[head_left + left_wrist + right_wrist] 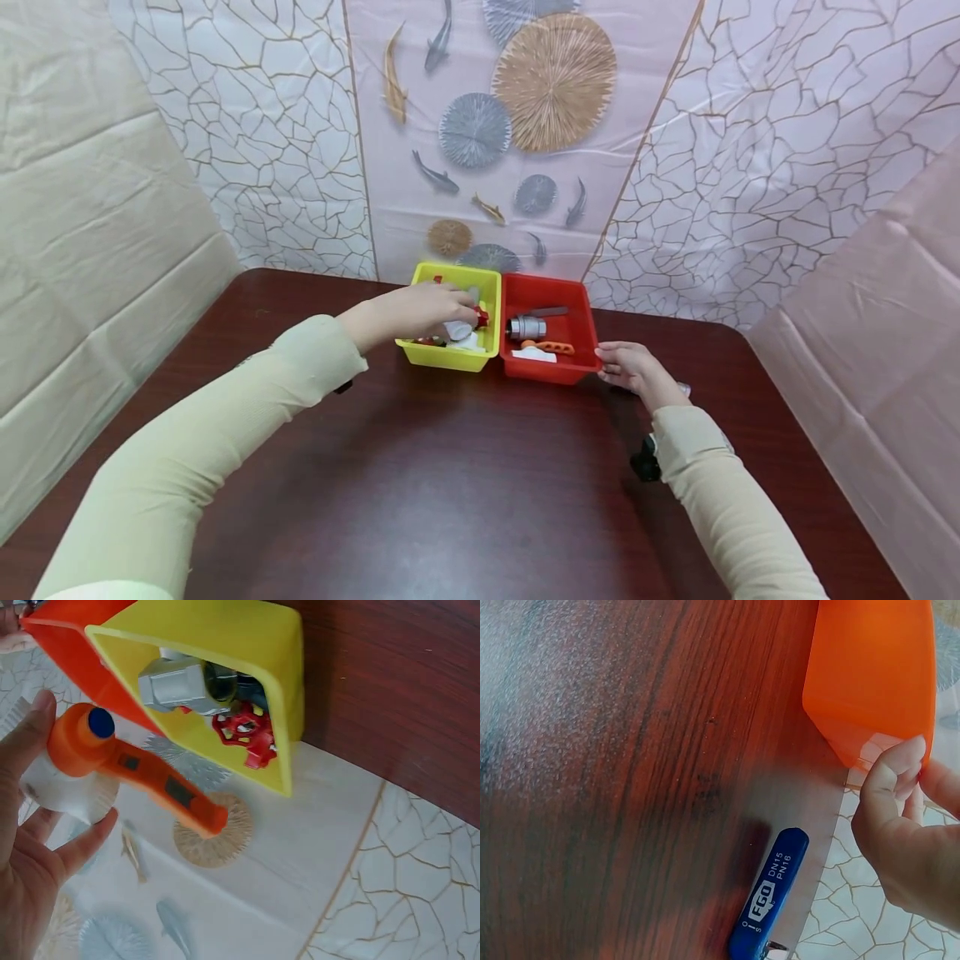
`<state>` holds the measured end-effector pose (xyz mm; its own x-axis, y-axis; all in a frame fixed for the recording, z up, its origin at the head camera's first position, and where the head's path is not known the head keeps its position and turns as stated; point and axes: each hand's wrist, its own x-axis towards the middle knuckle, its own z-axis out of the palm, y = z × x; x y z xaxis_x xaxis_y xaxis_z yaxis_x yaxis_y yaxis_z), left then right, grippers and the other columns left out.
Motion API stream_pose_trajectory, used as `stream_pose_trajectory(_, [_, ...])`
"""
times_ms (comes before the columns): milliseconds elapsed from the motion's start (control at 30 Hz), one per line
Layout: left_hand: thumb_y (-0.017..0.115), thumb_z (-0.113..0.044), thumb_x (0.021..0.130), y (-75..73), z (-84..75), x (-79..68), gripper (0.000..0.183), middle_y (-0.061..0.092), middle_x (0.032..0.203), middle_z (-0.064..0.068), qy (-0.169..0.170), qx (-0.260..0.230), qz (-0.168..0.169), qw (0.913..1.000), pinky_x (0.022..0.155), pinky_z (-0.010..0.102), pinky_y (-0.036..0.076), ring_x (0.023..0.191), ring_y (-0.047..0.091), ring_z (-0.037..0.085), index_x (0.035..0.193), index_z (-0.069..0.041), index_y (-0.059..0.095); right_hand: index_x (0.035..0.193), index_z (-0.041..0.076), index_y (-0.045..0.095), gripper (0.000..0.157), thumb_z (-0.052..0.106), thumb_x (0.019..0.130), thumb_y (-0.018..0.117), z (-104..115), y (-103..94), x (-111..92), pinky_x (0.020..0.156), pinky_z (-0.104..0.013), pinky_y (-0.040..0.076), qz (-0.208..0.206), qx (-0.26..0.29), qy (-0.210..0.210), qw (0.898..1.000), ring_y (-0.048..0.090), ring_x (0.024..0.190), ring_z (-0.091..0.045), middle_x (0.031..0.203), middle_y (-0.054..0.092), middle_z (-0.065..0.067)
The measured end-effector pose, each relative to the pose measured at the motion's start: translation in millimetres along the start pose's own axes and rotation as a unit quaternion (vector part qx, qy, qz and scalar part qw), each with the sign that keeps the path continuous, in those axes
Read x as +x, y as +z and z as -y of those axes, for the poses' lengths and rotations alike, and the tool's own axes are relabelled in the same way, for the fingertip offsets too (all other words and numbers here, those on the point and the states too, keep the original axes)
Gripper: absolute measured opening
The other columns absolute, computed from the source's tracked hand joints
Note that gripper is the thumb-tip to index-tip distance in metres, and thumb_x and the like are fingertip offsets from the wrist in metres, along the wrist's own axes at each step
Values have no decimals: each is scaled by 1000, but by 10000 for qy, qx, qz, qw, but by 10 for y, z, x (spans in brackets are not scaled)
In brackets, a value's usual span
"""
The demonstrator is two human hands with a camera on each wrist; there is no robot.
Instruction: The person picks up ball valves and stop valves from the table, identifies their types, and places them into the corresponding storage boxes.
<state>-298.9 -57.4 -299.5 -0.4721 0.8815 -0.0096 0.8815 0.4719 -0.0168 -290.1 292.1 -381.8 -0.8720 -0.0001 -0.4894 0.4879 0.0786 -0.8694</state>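
Observation:
My left hand [416, 312] is over the yellow bin [491, 287]. Between its thumb and fingers it grips a white plastic ball valve [60, 784] with an orange lever handle [161, 780]. In the left wrist view, a silver hex-ended metal valve [176, 684] and a red handwheel [247, 733] lie inside the yellow bin. My right hand [630, 365] pinches the near right rim of the red bin [585, 308] between thumb and fingers. That bin holds a silver metal valve [527, 327], an orange handle [555, 347] and a white part [534, 355].
A valve with a blue lever handle [769, 896] lies on the dark wooden table [420, 500], close to my right hand. The two bins stand side by side at the table's back edge. Patterned cloth [660, 208] hangs behind them, with plain cloth at both sides.

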Motion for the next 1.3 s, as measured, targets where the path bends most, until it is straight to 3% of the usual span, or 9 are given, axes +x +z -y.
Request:
stream_pose_trajectory(133, [77, -8, 76, -43, -52, 134, 37, 62, 113, 4, 42, -61, -111, 9999, 91, 39, 48, 109, 55, 24, 111, -15, 67, 143, -3, 31, 50, 8, 97, 48, -3, 4, 4, 62, -20, 52, -60, -85, 7, 9999, 56, 61, -8, 77, 60, 6])
stream_pose_trajectory(300, [74, 0, 77, -101, -135, 318, 37, 64, 115, 5, -43, -161, 66, 9998, 97, 37, 46, 111, 57, 23, 112, -10, 64, 141, -3, 34, 47, 7, 97, 48, -2, 0, 1, 60, -20, 52, -155, -49, 25, 9999, 55, 60, -8, 75, 60, 6])
stream_pose_trajectory(467, [72, -4, 80, -109, -185, 516, 33, 64, 112, 5, -5, 32, 38, 10000, 96, 35, 47, 109, 58, 22, 111, -8, 64, 140, -3, 35, 47, 6, 96, 48, -6, -10, -1, 60, -20, 52, -146, 5, 20, 9999, 56, 59, -8, 72, 61, 6])
stream_pose_trajectory(700, [72, -12, 81, -24, -279, 841, 37, 62, 116, 3, 168, 57, 50, 9998, 95, 33, 47, 109, 56, 19, 117, -12, 63, 139, -3, 36, 45, 6, 97, 47, -14, -27, -3, 60, -19, 52, -119, -81, -86, 9999, 56, 58, -7, 73, 61, 6])
stream_pose_trajectory(967, [72, -14, 81, 79, -387, 1153, 32, 59, 119, 2, 136, -327, 219, 9991, 98, 32, 44, 112, 52, 17, 112, -17, 66, 137, -4, 37, 43, 6, 96, 48, -39, -18, 14, 58, -19, 52, -181, 46, -91, 9998, 56, 58, -6, 69, 62, 8])
stream_pose_trajectory(1167, [72, -10, 81, 178, -404, 1288, 25, 61, 110, 2, 203, -396, 151, 9989, 95, 31, 42, 103, 53, 17, 105, -16, 67, 141, -4, 34, 48, 8, 96, 49, -37, -20, 6, 61, -19, 52, -229, -114, -113, 9996, 57, 60, -6, 72, 61, 9])
stream_pose_trajectory(1300, [72, -9, 81, 230, -388, 1344, 28, 65, 113, 2, -10, -693, 150, 9975, 104, 31, 40, 109, 54, 17, 109, -14, 69, 141, -5, 33, 49, 8, 97, 48, -38, -22, 0, 61, -19, 53, -264, -213, -137, 9993, 56, 58, -6, 74, 58, 8])
